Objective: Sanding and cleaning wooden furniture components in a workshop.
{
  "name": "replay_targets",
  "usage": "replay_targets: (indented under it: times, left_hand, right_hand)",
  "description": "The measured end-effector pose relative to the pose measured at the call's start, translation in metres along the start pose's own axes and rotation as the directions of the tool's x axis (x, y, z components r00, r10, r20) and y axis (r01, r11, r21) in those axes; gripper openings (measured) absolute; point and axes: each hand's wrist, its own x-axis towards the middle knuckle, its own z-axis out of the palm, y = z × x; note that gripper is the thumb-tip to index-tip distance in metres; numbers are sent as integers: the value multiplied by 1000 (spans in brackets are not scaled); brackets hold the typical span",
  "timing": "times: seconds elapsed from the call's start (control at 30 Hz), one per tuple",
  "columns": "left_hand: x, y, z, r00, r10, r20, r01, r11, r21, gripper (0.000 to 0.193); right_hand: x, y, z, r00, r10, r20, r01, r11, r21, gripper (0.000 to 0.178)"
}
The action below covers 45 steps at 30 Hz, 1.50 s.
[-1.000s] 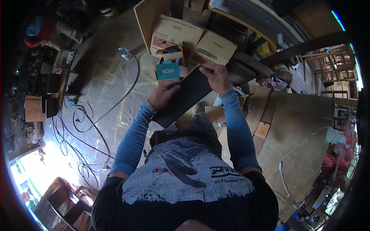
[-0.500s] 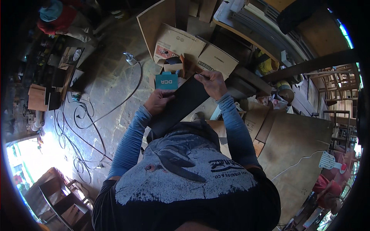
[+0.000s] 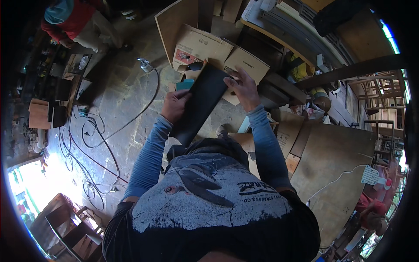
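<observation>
Workshop floor (image 3: 126,91) lies below; above it, the dark board (image 3: 201,100) has turned steeper — left hand (image 3: 174,106) pinches its left edge, right hand (image 3: 244,91) now spreads loosely at the opposite edge — so the left probably bears more weight.

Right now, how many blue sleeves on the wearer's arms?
2: left sleeve, behind the left hand gripping the dark panel; right sleeve, behind the right hand at the panel's upper right corner. Neither is hidden.
</observation>
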Motion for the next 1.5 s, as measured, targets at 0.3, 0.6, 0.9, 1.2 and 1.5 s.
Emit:
replay_targets:
  times: [0.3,0.6,0.9,1.2,1.5]
  left_hand:
    - [12,15,1,999,45,6,-43,984,-175,25]
    - [13,3,19,994,107,-19,-108,983,-151,25]
    - [26,-2,13,986,13,-165,-55,966,-254,30]
    - [1,3,16,973,-59,224,121,954,-275,25]
    - [-16,-70,29,999,-34,-40,28,991,-130,20]
  right_hand:
    - [-26,29,-11,974,227,23,-228,963,144,30]
    - [-54,13,21,968,54,-243,-85,989,-120,40]
    - [-60,20,45,958,272,-88,-222,902,371,23]
    - [-57,26,9,963,240,-124,-231,969,81,26]
    - [-103,53,31,896,442,-29,-432,887,164,30]
